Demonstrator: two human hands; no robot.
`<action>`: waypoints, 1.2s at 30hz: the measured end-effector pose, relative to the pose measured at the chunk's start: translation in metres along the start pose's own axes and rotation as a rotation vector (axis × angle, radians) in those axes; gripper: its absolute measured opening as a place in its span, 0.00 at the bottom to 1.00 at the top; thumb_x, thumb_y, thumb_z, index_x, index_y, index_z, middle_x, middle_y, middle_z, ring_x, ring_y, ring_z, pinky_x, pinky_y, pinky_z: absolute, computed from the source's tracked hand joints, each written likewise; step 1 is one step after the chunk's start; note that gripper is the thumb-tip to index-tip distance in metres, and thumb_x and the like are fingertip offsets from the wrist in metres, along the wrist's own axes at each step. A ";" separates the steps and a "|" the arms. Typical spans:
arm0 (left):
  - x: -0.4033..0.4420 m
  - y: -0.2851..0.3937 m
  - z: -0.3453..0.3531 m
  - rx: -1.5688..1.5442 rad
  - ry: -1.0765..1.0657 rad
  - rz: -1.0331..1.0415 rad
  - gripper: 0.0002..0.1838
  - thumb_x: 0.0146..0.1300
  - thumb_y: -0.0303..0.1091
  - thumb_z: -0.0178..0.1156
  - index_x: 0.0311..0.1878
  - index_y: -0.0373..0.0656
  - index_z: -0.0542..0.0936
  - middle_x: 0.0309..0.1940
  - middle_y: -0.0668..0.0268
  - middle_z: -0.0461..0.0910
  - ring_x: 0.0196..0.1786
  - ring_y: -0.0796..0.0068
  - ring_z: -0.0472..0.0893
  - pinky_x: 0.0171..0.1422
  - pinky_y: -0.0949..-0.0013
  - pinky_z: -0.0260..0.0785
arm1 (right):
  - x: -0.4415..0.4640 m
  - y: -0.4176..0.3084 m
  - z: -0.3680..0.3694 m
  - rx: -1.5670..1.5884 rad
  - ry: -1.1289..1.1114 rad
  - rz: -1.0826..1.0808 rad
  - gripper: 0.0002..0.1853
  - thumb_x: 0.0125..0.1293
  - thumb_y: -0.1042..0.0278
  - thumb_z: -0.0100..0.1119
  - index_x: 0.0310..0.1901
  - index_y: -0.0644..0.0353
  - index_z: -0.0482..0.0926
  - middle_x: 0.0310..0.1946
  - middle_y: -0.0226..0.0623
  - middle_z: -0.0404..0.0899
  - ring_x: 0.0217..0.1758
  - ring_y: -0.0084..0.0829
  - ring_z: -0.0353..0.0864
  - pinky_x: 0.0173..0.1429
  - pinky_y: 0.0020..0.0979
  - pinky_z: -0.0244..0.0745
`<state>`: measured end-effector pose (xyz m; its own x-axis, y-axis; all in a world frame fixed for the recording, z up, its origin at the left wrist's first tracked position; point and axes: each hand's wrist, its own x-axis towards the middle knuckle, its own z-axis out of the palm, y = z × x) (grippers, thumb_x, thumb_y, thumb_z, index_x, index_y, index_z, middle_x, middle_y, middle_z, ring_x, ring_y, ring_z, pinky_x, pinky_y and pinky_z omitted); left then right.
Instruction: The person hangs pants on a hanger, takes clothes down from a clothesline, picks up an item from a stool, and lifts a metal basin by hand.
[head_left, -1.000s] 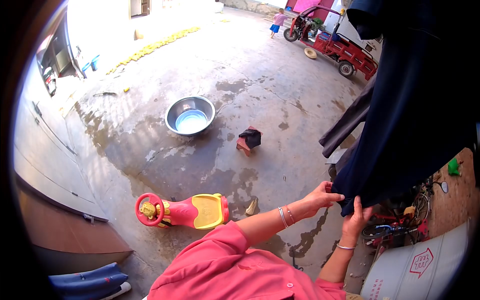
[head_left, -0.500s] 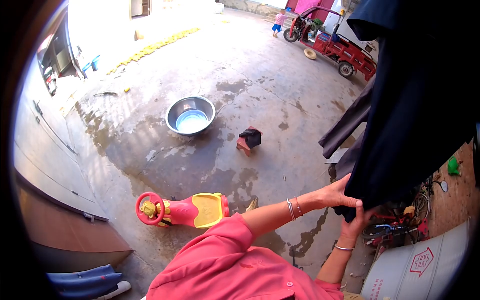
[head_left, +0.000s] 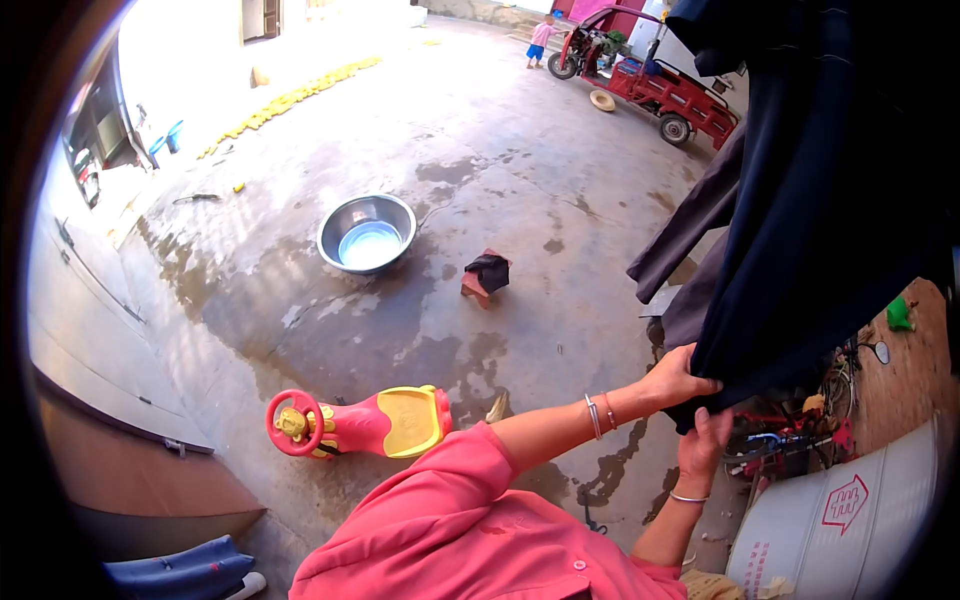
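A dark navy garment (head_left: 800, 230) hangs at the right of the head view, its upper part lost in shadow. My left hand (head_left: 682, 380) is closed on its lower edge, the arm reaching across from the left with two bracelets at the wrist. Just below, my right hand (head_left: 704, 450) is at the bottom hem, its fingers pointing up against the cloth and partly hidden by it. A greyish-purple garment (head_left: 690, 215) hangs behind the navy one.
A metal basin (head_left: 410, 215) with water stands on the wet concrete. Near it are a small red stool (head_left: 474, 287) with black cloth and a pink-and-yellow ride-on toy (head_left: 350, 425). A red cargo tricycle (head_left: 690, 105), a child (head_left: 540, 42) and a large metal drum (head_left: 800, 530) are also around.
My left hand still holds the garment's edge. My right hand sits slightly lower on the hem, its fingers less overlapped with the left hand. The view has shifted a little.
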<state>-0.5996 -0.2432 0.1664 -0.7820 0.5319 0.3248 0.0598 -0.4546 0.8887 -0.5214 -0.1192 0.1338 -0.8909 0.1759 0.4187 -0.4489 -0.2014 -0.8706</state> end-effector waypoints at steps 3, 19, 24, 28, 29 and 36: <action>0.003 0.000 -0.001 0.022 0.063 -0.032 0.15 0.53 0.29 0.63 0.43 0.33 0.76 0.36 0.65 0.80 0.40 0.80 0.76 0.48 0.72 0.70 | -0.002 0.000 -0.001 -0.143 0.093 -0.074 0.31 0.60 0.70 0.58 0.64 0.66 0.56 0.61 0.41 0.62 0.63 0.33 0.62 0.68 0.34 0.53; 0.011 -0.006 0.014 0.348 0.036 0.177 0.34 0.49 0.38 0.67 0.57 0.32 0.67 0.61 0.51 0.63 0.63 0.68 0.63 0.65 0.66 0.57 | 0.001 0.035 0.002 -0.334 0.211 -0.116 0.30 0.68 0.63 0.51 0.66 0.63 0.52 0.63 0.39 0.60 0.64 0.31 0.62 0.65 0.32 0.58; 0.006 0.000 0.022 -0.007 -0.237 0.217 0.53 0.42 0.44 0.74 0.66 0.35 0.53 0.63 0.53 0.61 0.67 0.67 0.58 0.70 0.67 0.50 | 0.003 0.020 0.009 -0.503 0.247 -0.176 0.23 0.68 0.65 0.50 0.60 0.69 0.61 0.55 0.41 0.69 0.56 0.31 0.70 0.59 0.31 0.65; 0.007 -0.002 0.025 0.215 -0.002 0.073 0.31 0.49 0.39 0.71 0.53 0.36 0.70 0.44 0.63 0.77 0.49 0.73 0.75 0.57 0.68 0.66 | 0.003 0.018 0.008 -0.717 0.210 -0.183 0.23 0.66 0.68 0.51 0.60 0.69 0.61 0.54 0.44 0.71 0.54 0.31 0.71 0.58 0.31 0.66; 0.012 -0.005 0.024 0.216 -0.002 0.075 0.31 0.49 0.39 0.71 0.53 0.36 0.70 0.44 0.63 0.77 0.49 0.73 0.75 0.57 0.68 0.66 | 0.002 0.012 0.013 -0.686 0.217 -0.142 0.25 0.66 0.69 0.52 0.61 0.68 0.59 0.56 0.45 0.68 0.57 0.32 0.69 0.60 0.32 0.65; 0.035 -0.003 0.016 -0.189 0.210 -0.019 0.04 0.60 0.29 0.57 0.31 0.39 0.76 0.27 0.69 0.78 0.30 0.82 0.75 0.38 0.74 0.69 | -0.010 -0.011 0.022 -0.579 0.176 -0.234 0.41 0.58 0.73 0.58 0.69 0.61 0.45 0.68 0.47 0.49 0.68 0.42 0.57 0.67 0.39 0.56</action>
<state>-0.6172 -0.2116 0.1809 -0.8946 0.3909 0.2166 -0.0577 -0.5816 0.8114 -0.5087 -0.1401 0.1447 -0.7274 0.3177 0.6082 -0.4758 0.4050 -0.7807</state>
